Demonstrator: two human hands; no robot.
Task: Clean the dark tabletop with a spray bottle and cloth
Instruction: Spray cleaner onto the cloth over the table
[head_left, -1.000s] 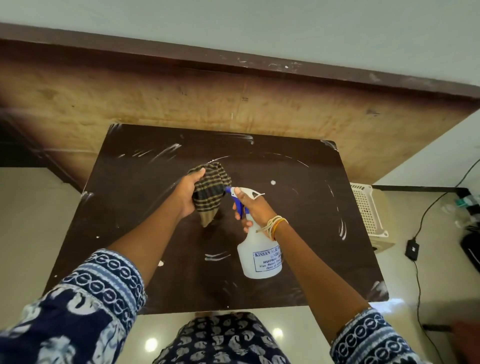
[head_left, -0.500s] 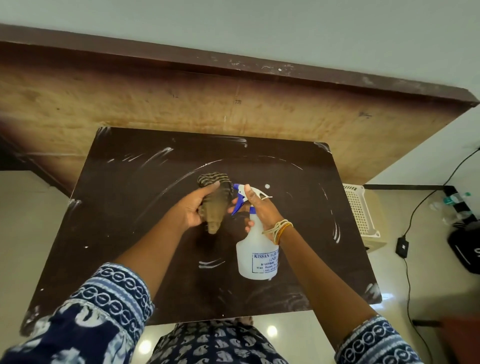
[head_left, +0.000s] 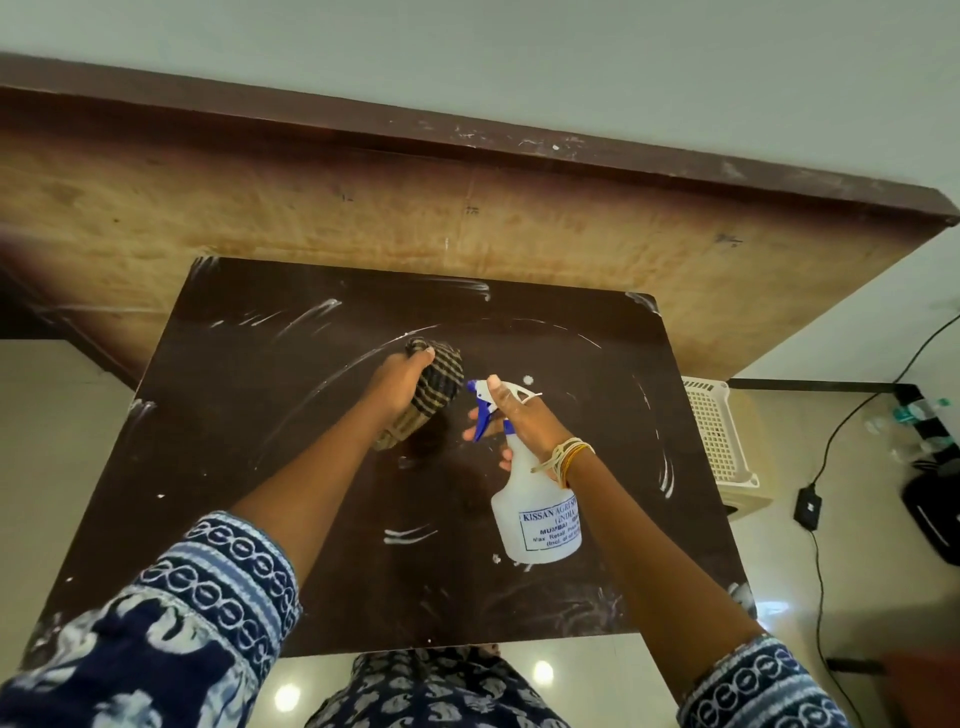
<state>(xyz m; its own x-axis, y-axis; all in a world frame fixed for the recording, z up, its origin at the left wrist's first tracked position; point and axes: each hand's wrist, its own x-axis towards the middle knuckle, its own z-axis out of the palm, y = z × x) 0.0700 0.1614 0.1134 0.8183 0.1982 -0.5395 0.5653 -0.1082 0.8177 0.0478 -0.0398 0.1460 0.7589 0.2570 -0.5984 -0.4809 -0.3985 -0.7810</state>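
Note:
The dark tabletop (head_left: 260, 467) lies below me, streaked with white smears and curved wipe marks. My left hand (head_left: 397, 382) grips a bunched brown-and-tan striped cloth (head_left: 441, 379) over the middle of the table. Just to its right, my right hand (head_left: 511, 415) holds a white spray bottle (head_left: 537, 519) by its neck, fingers on the blue trigger, nozzle pointing left toward the cloth. The bottle hangs tilted above the table; part of its label is hidden by my wrist.
A large wooden board (head_left: 467, 218) leans against the wall behind the table. A cream plastic basket (head_left: 719, 441) stands on the floor at the right, with a black cable and adapter (head_left: 808, 506) beyond it. My patterned blue clothing shows at the front edge.
The cloth hung loose and open from my left hand; now it is bunched into a ball in my grip. Both hands have kept close together, with the bottle still held.

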